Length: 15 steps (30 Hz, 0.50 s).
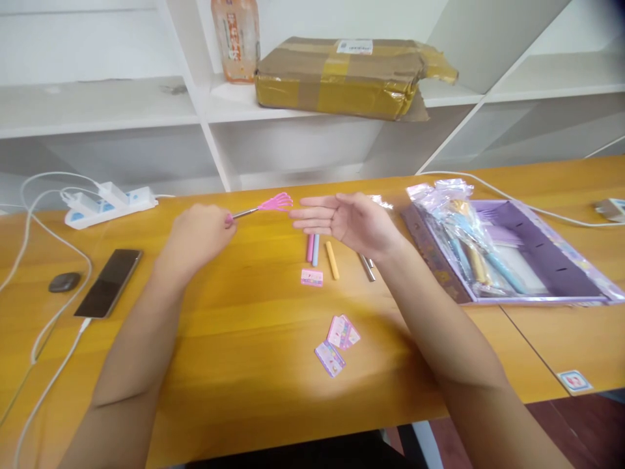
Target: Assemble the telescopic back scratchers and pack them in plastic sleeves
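1. Glossy cards (331,358) are lying flat nearest the person, looking thin and bendable.
2. The left hand (198,238) is gripping the pink-tipped rod (245,213) by one end above the wooden table (244,365); it is probably weighing little, its splayed prongs seeming flexible, its slim metal shaft likely slippery, the pink handle offering the surest hold.
3. The right hand (354,225) is hovering open and empty beside the prongs.
4. Beyond, a boxy, tape-wrapped cardboard parcel (336,75) is resting.

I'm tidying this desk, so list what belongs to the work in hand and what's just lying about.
Work: pink-pronged tool in left hand; probably cards, colored sticks, purple box.

Apparently lying about: phone, power strip, taped carton, bottle.
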Tool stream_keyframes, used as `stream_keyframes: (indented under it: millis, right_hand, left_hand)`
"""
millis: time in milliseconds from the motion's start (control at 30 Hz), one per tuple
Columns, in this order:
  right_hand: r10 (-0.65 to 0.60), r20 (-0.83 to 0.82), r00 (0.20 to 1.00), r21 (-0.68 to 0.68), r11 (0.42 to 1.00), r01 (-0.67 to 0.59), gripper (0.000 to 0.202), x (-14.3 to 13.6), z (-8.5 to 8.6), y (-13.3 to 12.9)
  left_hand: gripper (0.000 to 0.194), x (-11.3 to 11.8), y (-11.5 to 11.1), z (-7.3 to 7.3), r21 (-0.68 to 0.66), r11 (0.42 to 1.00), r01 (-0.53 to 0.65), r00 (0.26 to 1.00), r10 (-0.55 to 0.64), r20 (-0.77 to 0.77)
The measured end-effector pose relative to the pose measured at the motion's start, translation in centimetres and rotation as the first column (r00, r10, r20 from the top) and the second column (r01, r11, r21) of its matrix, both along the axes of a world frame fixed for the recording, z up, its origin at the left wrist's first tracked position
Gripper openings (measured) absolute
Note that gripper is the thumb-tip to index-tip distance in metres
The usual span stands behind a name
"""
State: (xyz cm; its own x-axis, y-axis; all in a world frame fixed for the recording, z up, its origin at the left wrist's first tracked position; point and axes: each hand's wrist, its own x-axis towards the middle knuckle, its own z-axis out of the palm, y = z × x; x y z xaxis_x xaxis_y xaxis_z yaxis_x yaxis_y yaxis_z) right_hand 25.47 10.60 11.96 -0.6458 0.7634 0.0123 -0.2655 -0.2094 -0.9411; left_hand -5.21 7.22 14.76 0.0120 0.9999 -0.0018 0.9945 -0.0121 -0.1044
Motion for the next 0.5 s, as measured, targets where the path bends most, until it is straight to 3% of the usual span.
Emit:
stream_keyframes:
  millis: [167,267,333,400,467,500]
  right_hand:
    - [-0.077,0.052,0.996,0.078,0.994,0.072,0.047,0.1,-0.2,0.2]
    - [-0.336,0.179,0.925,0.321,0.908,0.268,0.037,1.2,0.2,0.5]
    - [-0.546,0.256,0.798,0.499,0.781,0.375,0.032,2.8,0.9,0.7]
    - [-0.711,0.350,0.610,0.641,0.657,0.398,0.024,5.1,1.8,1.1]
    - [-0.801,0.463,0.379,0.752,0.581,0.310,0.014,7.9,2.3,1.8]
    - [-0.813,0.517,0.268,0.780,0.577,0.244,0.014,9.3,2.3,2.3]
  left_hand:
    - [0.041,0.3,-0.2,0.0,-0.003,1.000,0.016,1.000,-0.015,0.013]
    - [0.041,0.2,-0.1,0.0,0.000,1.000,0.022,1.000,-0.022,0.019]
    - [0.040,0.2,-0.1,-0.1,0.004,1.000,0.025,0.999,-0.025,0.020]
    - [0.041,0.2,-0.1,-0.1,0.007,0.999,0.031,0.999,-0.031,0.022]
    - [0.042,0.3,-0.2,-0.2,0.004,0.999,0.041,0.999,-0.041,0.028]
    - [0.042,0.4,-0.2,-0.2,0.001,0.999,0.046,0.998,-0.046,0.031]
